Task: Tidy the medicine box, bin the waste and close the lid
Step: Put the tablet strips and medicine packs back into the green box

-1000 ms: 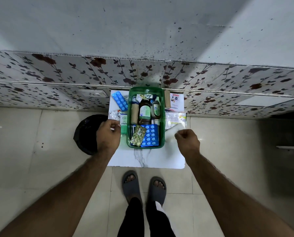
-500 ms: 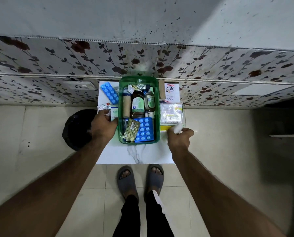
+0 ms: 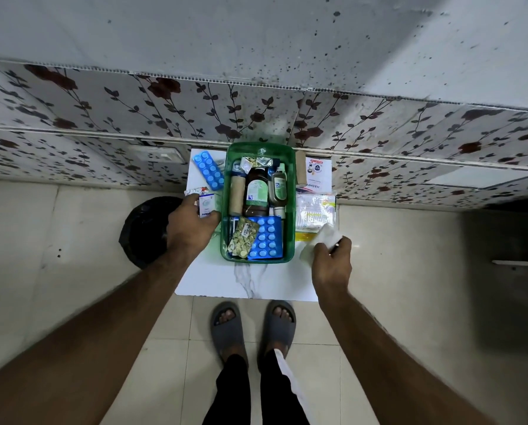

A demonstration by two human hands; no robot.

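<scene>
From the head view, the sorting step seems underway: the left hand [image 3: 192, 228] closes on a small white carton [image 3: 206, 205] left of the open green box [image 3: 290, 216], the right hand [image 3: 331, 262] pinches crumpled white paper [image 3: 321, 240] on its right, which next likely belongs in the black bin [image 3: 144, 231] at far left.

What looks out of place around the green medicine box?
Several items lie outside the green medicine box: a blue blister pack askew at its far left, and a leaflet and clear packet on its right. No lid is visible.
</scene>
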